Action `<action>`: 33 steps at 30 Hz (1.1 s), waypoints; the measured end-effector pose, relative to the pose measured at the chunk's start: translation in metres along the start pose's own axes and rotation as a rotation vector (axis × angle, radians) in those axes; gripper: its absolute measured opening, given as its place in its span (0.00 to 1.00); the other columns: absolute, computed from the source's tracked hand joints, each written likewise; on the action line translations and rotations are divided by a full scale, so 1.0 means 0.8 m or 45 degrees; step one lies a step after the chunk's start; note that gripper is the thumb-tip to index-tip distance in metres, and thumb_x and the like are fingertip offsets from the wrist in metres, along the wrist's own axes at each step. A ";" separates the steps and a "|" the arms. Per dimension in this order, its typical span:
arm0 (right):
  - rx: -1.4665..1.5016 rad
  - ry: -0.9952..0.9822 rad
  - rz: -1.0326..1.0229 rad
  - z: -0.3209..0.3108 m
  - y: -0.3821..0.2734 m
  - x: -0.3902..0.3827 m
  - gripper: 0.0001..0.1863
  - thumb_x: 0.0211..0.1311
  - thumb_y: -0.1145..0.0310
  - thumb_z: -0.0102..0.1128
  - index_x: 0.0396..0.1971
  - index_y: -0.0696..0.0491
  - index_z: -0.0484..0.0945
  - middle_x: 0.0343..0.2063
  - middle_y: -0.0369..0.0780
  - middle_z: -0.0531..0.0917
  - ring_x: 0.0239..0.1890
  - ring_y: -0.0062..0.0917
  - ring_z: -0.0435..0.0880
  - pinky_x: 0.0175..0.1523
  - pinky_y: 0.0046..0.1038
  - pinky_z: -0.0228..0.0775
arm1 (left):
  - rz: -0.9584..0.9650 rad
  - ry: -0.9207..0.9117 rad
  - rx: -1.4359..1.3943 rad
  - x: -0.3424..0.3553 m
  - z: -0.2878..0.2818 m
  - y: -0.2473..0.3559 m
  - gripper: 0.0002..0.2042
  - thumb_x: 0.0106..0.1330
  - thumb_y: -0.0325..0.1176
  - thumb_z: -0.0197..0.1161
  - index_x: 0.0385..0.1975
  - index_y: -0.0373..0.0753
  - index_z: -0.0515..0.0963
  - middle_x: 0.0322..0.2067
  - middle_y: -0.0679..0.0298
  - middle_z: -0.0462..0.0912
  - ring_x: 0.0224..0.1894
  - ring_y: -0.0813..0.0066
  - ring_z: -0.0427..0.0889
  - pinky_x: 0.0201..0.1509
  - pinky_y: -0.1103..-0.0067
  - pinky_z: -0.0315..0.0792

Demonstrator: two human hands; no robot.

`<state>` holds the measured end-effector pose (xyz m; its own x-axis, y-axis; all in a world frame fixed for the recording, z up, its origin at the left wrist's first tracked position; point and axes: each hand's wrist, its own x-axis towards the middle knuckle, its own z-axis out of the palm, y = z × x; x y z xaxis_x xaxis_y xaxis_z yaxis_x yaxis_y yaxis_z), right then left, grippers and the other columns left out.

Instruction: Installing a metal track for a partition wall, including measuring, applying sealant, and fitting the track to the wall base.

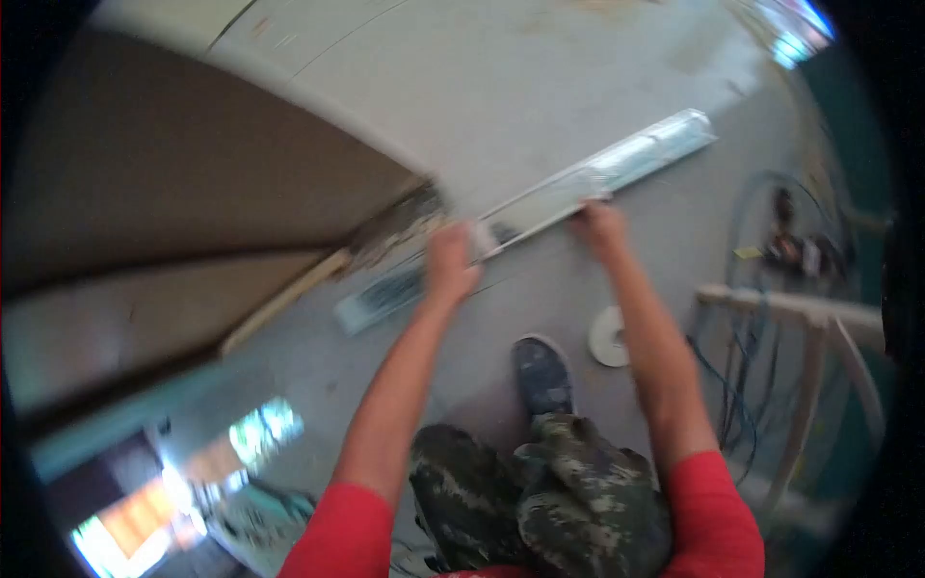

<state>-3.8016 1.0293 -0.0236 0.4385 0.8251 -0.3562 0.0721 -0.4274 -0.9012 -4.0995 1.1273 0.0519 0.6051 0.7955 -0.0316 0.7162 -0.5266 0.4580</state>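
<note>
Head view: left hand [451, 262] wraps around the long silvery strip [544, 209], right hand [601, 227] pinches its near edge, and the strip slants between the hands and out past both, above the grey floor [515, 303]. Pale roll [599, 342] sits on the floor below the right hand; wooden frame [771, 302] is farther right, large brown panel [193, 154] left of the left hand.

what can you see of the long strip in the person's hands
The long strip is narrow, straight-looking and pale silvery, with pale long edges and a shiny, film-like surface toward its upper right end. It slants from lower left to upper right. The left hand and right hand hold it. Blur hides its exact material.
</note>
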 end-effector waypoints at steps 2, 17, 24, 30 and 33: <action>0.860 0.228 0.540 -0.012 -0.023 0.005 0.15 0.65 0.62 0.58 0.41 0.59 0.75 0.37 0.43 0.79 0.38 0.29 0.81 0.42 0.31 0.79 | -0.055 -0.077 -0.039 0.011 0.009 0.009 0.38 0.40 0.28 0.66 0.59 0.39 0.65 0.55 0.51 0.68 0.60 0.51 0.64 0.67 0.62 0.57; 0.867 0.100 0.652 -0.022 -0.086 -0.037 0.20 0.67 0.57 0.54 0.51 0.55 0.71 0.49 0.46 0.76 0.50 0.29 0.76 0.56 0.33 0.72 | -0.197 -0.131 -0.430 0.002 -0.030 -0.001 0.40 0.44 0.24 0.61 0.64 0.36 0.58 0.52 0.51 0.71 0.58 0.54 0.65 0.67 0.66 0.57; 1.072 -0.297 0.552 -0.007 0.046 -0.036 0.16 0.70 0.66 0.49 0.51 0.58 0.66 0.51 0.49 0.73 0.54 0.37 0.74 0.57 0.37 0.70 | -0.254 0.226 -0.339 -0.087 -0.018 -0.037 0.32 0.50 0.25 0.56 0.61 0.37 0.65 0.50 0.48 0.72 0.51 0.50 0.70 0.63 0.61 0.60; 0.208 -0.241 0.896 -0.059 -0.011 -0.001 0.24 0.67 0.52 0.53 0.52 0.57 0.73 0.30 0.37 0.76 0.30 0.22 0.76 0.33 0.20 0.71 | -0.549 0.270 -0.359 -0.374 -0.073 0.057 0.24 0.57 0.31 0.59 0.56 0.37 0.68 0.55 0.53 0.69 0.60 0.52 0.66 0.66 0.63 0.59; 0.019 -0.718 0.395 -0.044 -0.062 0.015 0.19 0.64 0.48 0.55 0.26 0.50 0.72 0.19 0.33 0.72 0.23 0.19 0.73 0.26 0.19 0.64 | -1.185 0.133 -0.282 -0.567 -0.087 0.073 0.19 0.55 0.29 0.59 0.49 0.38 0.74 0.51 0.52 0.74 0.56 0.51 0.70 0.61 0.63 0.66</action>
<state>-3.7683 1.0477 0.0252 -0.1016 0.7335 -0.6720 0.0032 -0.6753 -0.7375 -4.3567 0.7565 0.1545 -0.2142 0.8944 -0.3926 0.8055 0.3891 0.4470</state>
